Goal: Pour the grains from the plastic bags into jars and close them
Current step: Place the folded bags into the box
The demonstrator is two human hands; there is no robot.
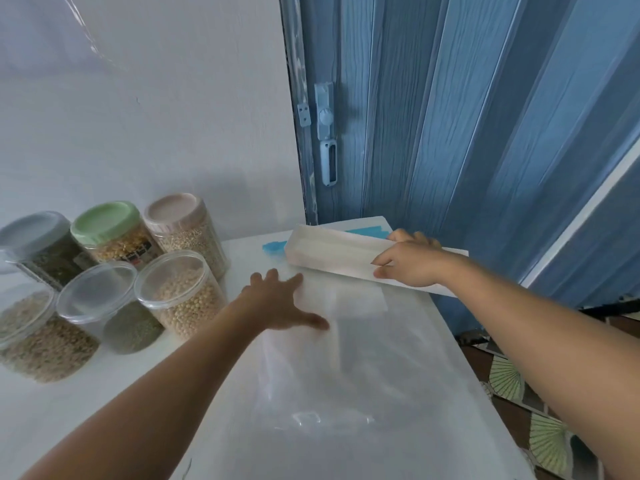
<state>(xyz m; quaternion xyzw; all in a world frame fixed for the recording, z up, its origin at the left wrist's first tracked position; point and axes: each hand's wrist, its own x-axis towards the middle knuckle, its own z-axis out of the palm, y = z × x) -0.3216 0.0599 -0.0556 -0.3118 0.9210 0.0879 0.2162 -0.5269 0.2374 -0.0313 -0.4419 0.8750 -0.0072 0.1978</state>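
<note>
Several clear jars of grains stand at the left of the white table (86,410): a grey-lidded jar (38,247), a green-lidded jar (110,233), a pink-lidded jar (183,223), and three with clear lids, one holding pale beans (180,289), one green grains (110,306), one mixed grains (31,334). An empty clear plastic bag (346,358) lies flat on the table. My left hand (277,303) rests on its far end with fingers spread. My right hand (408,261) grips a long white tray (332,254) at the table's far right.
A blue folding door (450,116) with a pale latch (327,133) stands behind the table's right end. The wall is white at the left. A patterned floor (547,441) shows past the table's right edge. A blue smear (273,245) marks the table beside the tray.
</note>
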